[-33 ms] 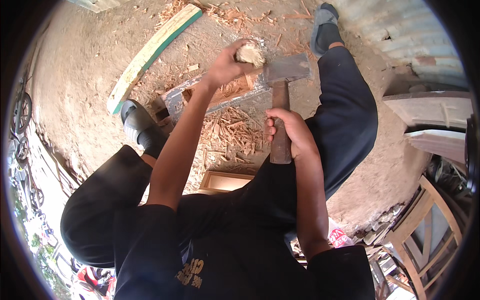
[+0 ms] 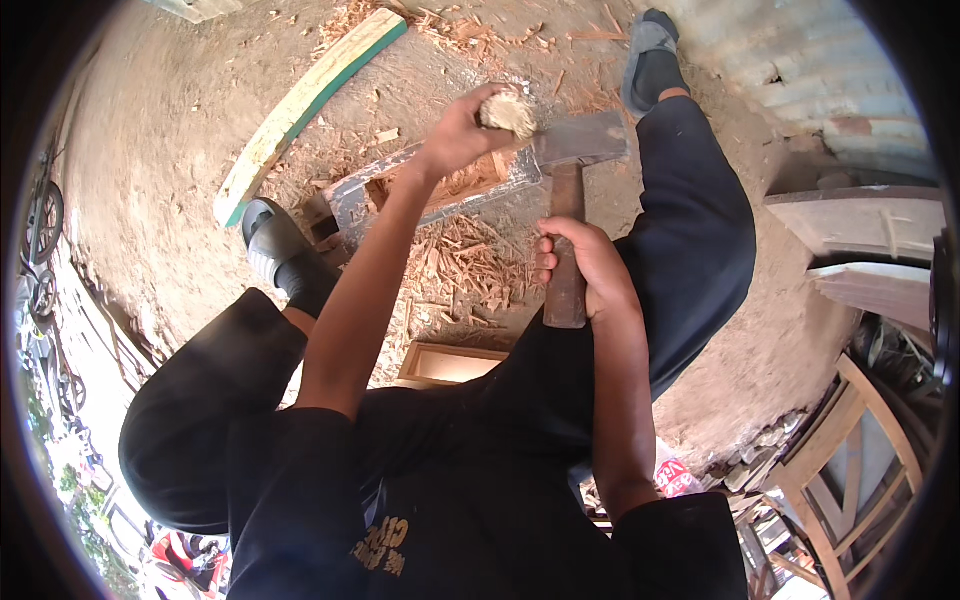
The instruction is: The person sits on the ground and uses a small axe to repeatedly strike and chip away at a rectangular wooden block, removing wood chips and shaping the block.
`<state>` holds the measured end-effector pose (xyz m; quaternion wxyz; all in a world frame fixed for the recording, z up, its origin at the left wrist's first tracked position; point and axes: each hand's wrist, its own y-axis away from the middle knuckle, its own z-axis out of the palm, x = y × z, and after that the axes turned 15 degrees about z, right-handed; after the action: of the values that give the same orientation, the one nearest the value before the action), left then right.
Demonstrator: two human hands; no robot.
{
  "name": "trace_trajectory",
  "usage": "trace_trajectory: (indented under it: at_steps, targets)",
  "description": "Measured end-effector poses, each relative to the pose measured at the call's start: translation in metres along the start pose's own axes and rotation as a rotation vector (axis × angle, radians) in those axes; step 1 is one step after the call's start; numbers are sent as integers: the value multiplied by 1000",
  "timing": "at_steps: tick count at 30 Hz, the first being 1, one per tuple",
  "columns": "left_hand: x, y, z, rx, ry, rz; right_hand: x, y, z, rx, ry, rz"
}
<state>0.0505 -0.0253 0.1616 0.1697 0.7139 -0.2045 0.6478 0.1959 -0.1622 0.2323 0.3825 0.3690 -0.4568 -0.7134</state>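
My left hand (image 2: 463,132) is wrapped round an upright chisel (image 2: 508,115). Its pale, frayed, mushroomed top faces me, and its blade is hidden below my fingers. Under that hand lies a grey-painted wooden block (image 2: 350,208) with a long hollow cut into it, reddish bare wood showing inside. In my right hand (image 2: 590,262) is a mallet, gripped by its thick brown handle (image 2: 567,200). The mallet's dark blocky head (image 2: 585,140) is just right of the chisel top, and I cannot tell whether they touch.
Wood chips (image 2: 465,270) litter the ground around the block. A curved green-edged timber (image 2: 310,105) lies at the far left. Near my lap is a small wooden frame (image 2: 450,362). Corrugated metal (image 2: 800,70), boards (image 2: 860,220) and a wooden chair frame (image 2: 850,460) stand at the right.
Both hands, with the chisel and the mallet, have shifted very slightly to the right. Their grips are the same.
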Motion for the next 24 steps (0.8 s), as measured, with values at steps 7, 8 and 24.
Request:
trace_trajectory:
  at_steps: [7, 8, 24]
  targets:
    - [-19, -4, 25, -159, -271, 89, -9, 7, -9, 41, -113, -83]
    - [-45, -1, 33, -164, -308, 114, -9, 7, -14, 35, -137, -88]
    - [-100, -3, 57, -137, -507, -76, -18, -17, -53, 48, -145, -28]
